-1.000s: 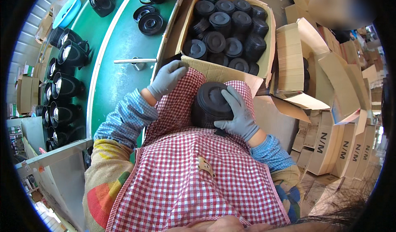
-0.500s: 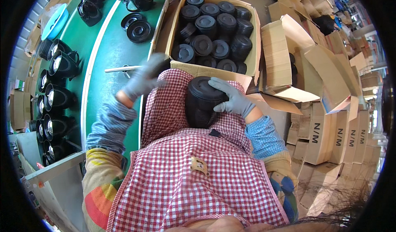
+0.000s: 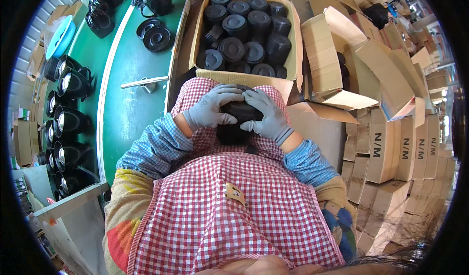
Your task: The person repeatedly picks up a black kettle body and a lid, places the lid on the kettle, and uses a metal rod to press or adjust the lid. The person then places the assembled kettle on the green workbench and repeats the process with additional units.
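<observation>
A stack of round black plastic lids (image 3: 233, 135) stands on my lap, over the red checked apron. My left hand (image 3: 210, 110), in a grey glove, grips its upper left side, with the fingers over the top. From the right my gloved right hand (image 3: 266, 115) wraps round the same stack, fingers on top and thumb at the side. The fingertips of both hands nearly meet, hiding much of the top lid. Just beyond my knees is an open cardboard box (image 3: 254, 80) full of similar black stacks (image 3: 234, 25).
On the green table (image 3: 129, 138) to my left lie a metal T-shaped tool (image 3: 145, 82) and loose black round parts (image 3: 157, 39). Black jugs (image 3: 66, 121) line its far side; another jug (image 3: 157, 0) stands farther ahead. Open cartons (image 3: 320, 65) and stacked boxes (image 3: 381, 148) fill the right.
My left hand has come from beside the table onto the stack in my lap. My right hand keeps hold of the stack. The view has shifted slightly.
</observation>
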Tool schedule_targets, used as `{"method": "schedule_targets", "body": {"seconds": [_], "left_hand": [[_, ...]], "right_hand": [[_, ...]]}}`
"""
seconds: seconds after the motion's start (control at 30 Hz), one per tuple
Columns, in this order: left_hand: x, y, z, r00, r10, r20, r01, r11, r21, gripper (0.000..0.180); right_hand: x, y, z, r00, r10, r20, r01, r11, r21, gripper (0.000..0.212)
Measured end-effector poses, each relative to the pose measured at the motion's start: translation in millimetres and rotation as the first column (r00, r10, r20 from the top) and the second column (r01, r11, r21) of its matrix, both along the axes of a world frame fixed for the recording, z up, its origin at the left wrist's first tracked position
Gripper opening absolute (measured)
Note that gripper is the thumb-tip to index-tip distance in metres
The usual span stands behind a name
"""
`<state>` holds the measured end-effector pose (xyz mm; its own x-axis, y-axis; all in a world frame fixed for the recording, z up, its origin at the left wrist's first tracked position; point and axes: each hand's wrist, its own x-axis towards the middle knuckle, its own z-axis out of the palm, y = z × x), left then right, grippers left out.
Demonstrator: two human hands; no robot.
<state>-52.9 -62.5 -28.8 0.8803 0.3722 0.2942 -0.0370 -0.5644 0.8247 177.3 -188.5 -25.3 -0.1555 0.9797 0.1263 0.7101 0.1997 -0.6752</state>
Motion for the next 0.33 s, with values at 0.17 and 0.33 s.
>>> {"method": "schedule_targets", "body": {"seconds": [0.17, 0.33], "left_hand": [[-34, 25, -14, 0.941, 0.339, -0.003, -0.256, 0.705, -0.661, 0.079], [-28, 10, 10, 0.979, -0.158, -0.126, -0.004, 0.607, -0.795, 0.093]], "right_hand": [[15, -14, 36, 0.982, 0.091, -0.165, -0.052, 0.973, 0.224, 0.086], [33, -10, 97, 0.837, 0.419, -0.351, -0.289, 0.884, 0.367, 0.089]]}}
